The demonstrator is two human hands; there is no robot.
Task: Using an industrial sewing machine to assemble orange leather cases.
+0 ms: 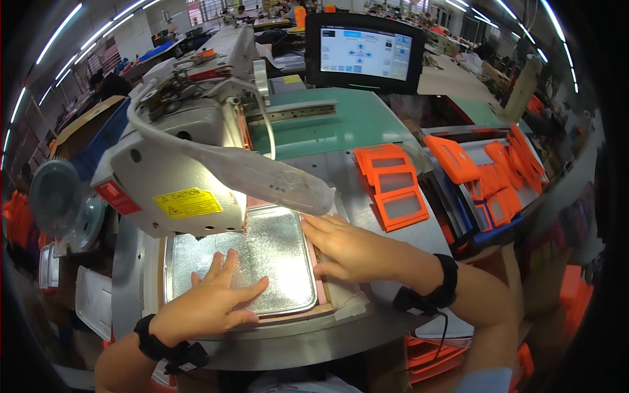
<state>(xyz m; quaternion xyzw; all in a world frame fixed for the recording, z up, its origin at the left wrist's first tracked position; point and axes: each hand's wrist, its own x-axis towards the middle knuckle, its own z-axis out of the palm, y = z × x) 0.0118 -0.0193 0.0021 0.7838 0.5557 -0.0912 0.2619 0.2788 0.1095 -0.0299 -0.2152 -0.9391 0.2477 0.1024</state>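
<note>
A shiny silver rectangular panel [278, 262] with rounded corners and a raised rim lies flat inside a pale frame [341, 304] on the machine bed. My left hand [208, 298] rests on the panel's near left part, fingers spread. Along the panel's right edge lies my right hand [350, 252], its fingers stretched forward and its thumb apart; neither hand grips anything. The white sewing machine head [147, 173] hangs over the panel's far left part and hides it. A clear plastic sleeve [262, 175] juts from the head above my right fingertips.
Orange framed pieces with clear windows [396, 196] lie stacked right of the frame. Farther right, a box tray [504, 223] holds more orange pieces. A lit control screen [363, 52] stands behind the green table [327, 128]. Clear plastic bowls [56, 193] and white trays [94, 298] sit left.
</note>
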